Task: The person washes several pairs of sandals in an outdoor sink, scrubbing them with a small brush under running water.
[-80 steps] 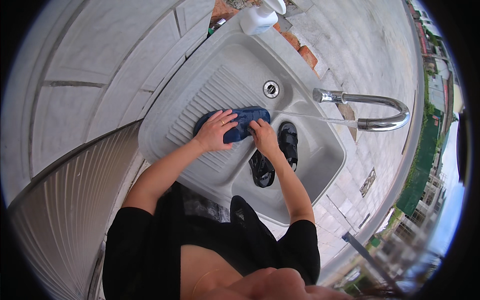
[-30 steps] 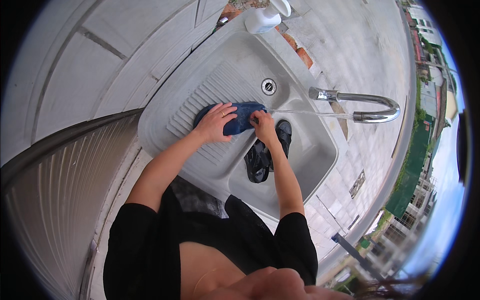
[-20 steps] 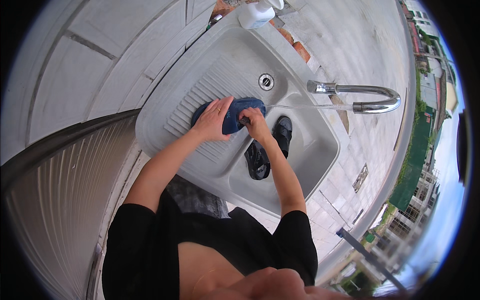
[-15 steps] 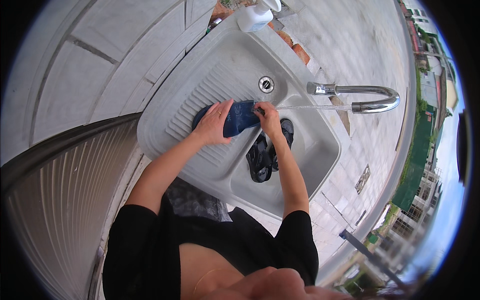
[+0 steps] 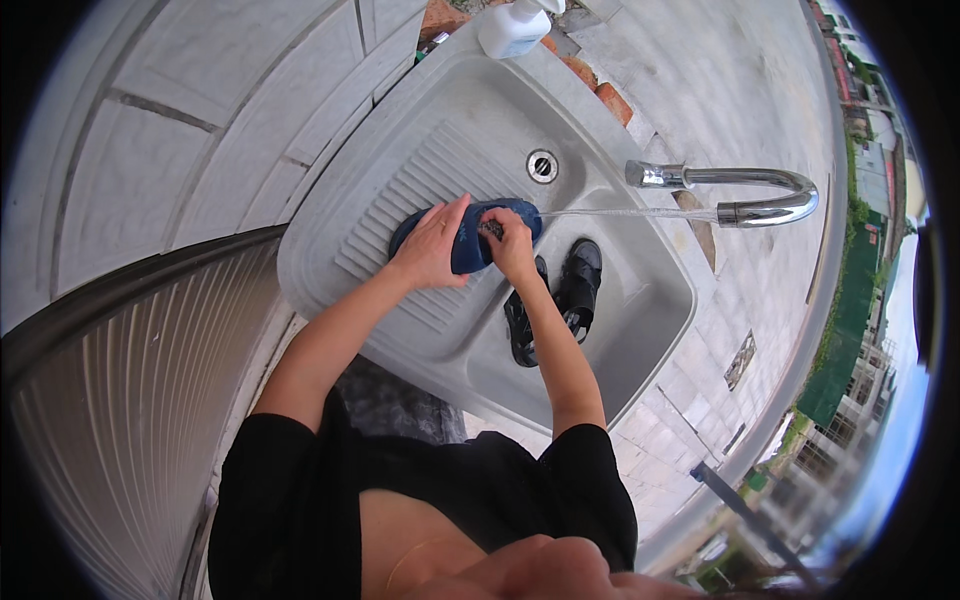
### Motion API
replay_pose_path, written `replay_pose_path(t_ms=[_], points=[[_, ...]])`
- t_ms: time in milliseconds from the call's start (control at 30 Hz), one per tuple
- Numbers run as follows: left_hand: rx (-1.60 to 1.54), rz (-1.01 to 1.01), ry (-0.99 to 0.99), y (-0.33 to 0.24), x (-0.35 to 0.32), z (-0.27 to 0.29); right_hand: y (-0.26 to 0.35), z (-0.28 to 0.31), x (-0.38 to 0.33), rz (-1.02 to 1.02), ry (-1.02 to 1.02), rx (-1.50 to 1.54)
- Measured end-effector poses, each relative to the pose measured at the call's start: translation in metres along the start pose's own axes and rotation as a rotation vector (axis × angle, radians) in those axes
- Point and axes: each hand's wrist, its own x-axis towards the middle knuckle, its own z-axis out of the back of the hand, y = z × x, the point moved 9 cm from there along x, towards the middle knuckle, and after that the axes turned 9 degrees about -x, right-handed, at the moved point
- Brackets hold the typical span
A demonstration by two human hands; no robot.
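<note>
Blue slipper [image 5: 470, 235] is pressed on the ribbed slope of a grey sink [image 5: 640, 370], left hand [image 5: 432, 245] flat with fingers spread, right hand [image 5: 510, 243] clenched on its toe, with black sandals [image 5: 555, 300] at four o'clock, a chrome tap [image 5: 740, 195] at three, a white bottle [image 5: 512, 28] at twelve, and grey paving around.

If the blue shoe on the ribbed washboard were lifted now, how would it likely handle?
The blue shoe is probably slippery and heavier than when dry: water from the tap streams onto it. It looks fairly stiff, keeping its shape under the left hand and right hand.
</note>
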Motion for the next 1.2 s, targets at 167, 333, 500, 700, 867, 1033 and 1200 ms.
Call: replay_pose_path(t_ms=[167,333,500,700,867,1033,1200], points=[[-0.024,0.005,-0.004,0.005,-0.004,0.0,-0.01,-0.005,-0.001,0.174,0.439,-0.224],[-0.012,0.008,0.013,0.0,-0.001,-0.004,0.002,0.0,0.01,0.002,-0.064,-0.026],[-0.02,0.04,0.011,0.007,-0.004,0.004,0.007,-0.005,-0.014,0.159,0.453,-0.118],[-0.023,0.019,0.011,0.002,-0.001,-0.004,-0.007,-0.006,0.01,-0.024,-0.042,-0.039],[0.001,-0.014,-0.025,0.002,-0.004,0.002,-0.066,0.047,0.009,0.038,0.014,-0.613],[0.036,-0.003,-0.007,0.003,-0.003,-0.003,0.016,0.013,0.023,0.2,0.077,-0.007],[0.033,0.01,0.013,0.001,-0.008,-0.007,-0.06,0.03,0.002,0.089,0.111,-0.59]])
